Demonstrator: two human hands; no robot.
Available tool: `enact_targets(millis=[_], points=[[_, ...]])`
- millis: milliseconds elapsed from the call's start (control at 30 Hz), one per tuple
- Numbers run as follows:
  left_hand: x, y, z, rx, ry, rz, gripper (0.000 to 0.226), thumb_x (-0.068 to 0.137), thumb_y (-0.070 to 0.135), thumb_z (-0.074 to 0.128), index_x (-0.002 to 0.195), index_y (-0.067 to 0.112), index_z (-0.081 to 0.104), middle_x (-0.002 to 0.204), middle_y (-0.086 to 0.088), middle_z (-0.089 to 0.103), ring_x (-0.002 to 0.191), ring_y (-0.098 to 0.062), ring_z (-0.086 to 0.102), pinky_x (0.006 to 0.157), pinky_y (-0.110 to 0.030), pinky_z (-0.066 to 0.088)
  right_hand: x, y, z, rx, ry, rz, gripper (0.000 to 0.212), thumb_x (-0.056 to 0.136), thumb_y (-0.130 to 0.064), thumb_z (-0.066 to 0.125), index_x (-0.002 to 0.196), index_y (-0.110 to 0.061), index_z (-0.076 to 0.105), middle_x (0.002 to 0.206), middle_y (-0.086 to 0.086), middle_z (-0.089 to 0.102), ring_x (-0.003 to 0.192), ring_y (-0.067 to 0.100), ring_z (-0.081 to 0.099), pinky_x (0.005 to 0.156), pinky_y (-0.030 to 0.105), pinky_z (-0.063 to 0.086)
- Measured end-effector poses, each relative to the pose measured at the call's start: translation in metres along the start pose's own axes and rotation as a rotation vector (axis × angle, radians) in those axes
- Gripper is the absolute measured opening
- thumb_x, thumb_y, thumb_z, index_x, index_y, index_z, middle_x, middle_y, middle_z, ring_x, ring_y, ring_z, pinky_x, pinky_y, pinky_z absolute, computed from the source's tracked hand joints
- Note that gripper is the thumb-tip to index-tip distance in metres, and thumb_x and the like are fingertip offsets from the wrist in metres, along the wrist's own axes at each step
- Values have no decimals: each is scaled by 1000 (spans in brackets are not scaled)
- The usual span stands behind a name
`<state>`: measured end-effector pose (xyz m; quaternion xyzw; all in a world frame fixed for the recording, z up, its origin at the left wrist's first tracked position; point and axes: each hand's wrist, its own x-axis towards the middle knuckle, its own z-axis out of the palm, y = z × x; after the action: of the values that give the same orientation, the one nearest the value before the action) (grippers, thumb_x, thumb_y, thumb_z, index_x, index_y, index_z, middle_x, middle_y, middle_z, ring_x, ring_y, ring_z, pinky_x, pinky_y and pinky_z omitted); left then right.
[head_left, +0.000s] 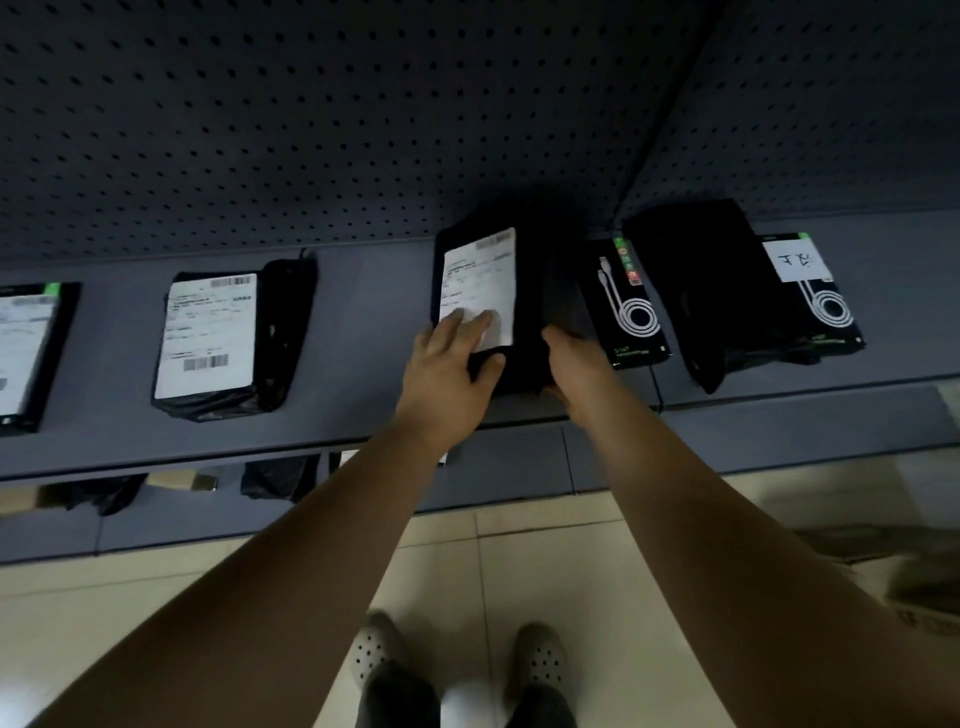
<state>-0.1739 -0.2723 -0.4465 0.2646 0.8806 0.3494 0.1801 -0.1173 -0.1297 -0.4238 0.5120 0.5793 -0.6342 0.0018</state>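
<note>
At shelf (363, 322) front edge: one black parcel (540, 291), gripped by left hand (447, 364), right hand (576, 364); leftward, gap, two labelled parcels (208, 338); rightward, two cable boxes (628, 306).

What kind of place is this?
Probably a parcel stockroom or shop backroom: a pegboard-backed shelf, labelled black parcels in a row, boxed cables. Left hand and right hand grip one parcel.

A grey metal shelf (363, 332) across the middle, in dim bluish light. Behind and above the shelf, a dark perforated back panel (311, 130) with a vertical seam right of centre; beneath the shelf, a lower grey tier (493, 467) in shadow. Below and in front of the shelf, pale glossy floor tiles (571, 571), with a brown cardboard box (914, 577) far right.
</note>
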Motion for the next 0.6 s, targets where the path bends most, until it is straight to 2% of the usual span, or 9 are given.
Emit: enact_targets(millis=[67,133,233,300,367,433,533,600], points=[[1,12,18,92,-9,-21,50,98,38,50,146,30,39,159,1,21,146,-27,11,117,-46,22,7,6,-22,-58,35,-32,34,99,-31,52,129,-17,59,122,2,60,109,20,56,100,38,47],[3,17,33,109,4,-24,47,98,35,51,143,24,45,159,0,20,146,-27,13,115,-44,26,12,10,-39,-129,9,-78,39,97,-30,55,135,-19,56,128,1,61,112,20,58,103,40,47],[10,19,34,33,144,-29,42,96,29,56,136,20,54,152,-5,34,137,-28,33,110,-38,34,17,9,-52,-307,-58,-155,43,96,-30,56,137,-18,54,121,3,62,109,21,60,103,43,48],[15,16,25,-24,229,-119,44,94,30,59,135,18,53,145,-7,41,130,-27,41,108,-34,35,18,4,-51,-400,-113,-208,40,97,-32,54,133,-14,56,116,5,62,108,24,61,100,41,49],[21,11,15,-49,203,-281,49,93,34,59,137,16,50,139,-8,48,126,-27,46,104,-33,39,20,1,-47,-501,-174,-238,37,98,-37,51,124,-11,59,111,5,63,101,25,61,89,35,49],[24,7,8,-88,88,-423,45,94,36,57,135,18,53,130,-5,59,119,-25,55,93,-27,43,25,-2,-39,-556,-190,-229,38,98,-38,51,118,-7,61,110,9,64,100,27,61,83,34,47],[23,1,5,-165,47,-471,35,94,34,59,125,19,63,116,0,68,108,-20,61,84,-22,42,32,-2,-29,-524,-220,-184,33,95,-30,53,118,-8,63,113,8,65,102,25,62,84,31,48],[19,-3,3,-215,82,-476,32,92,32,62,120,17,66,112,2,69,103,-16,63,83,-20,42,34,0,-24,-476,-249,-158,32,93,-27,56,120,-11,64,112,5,66,94,19,61,74,24,48]])
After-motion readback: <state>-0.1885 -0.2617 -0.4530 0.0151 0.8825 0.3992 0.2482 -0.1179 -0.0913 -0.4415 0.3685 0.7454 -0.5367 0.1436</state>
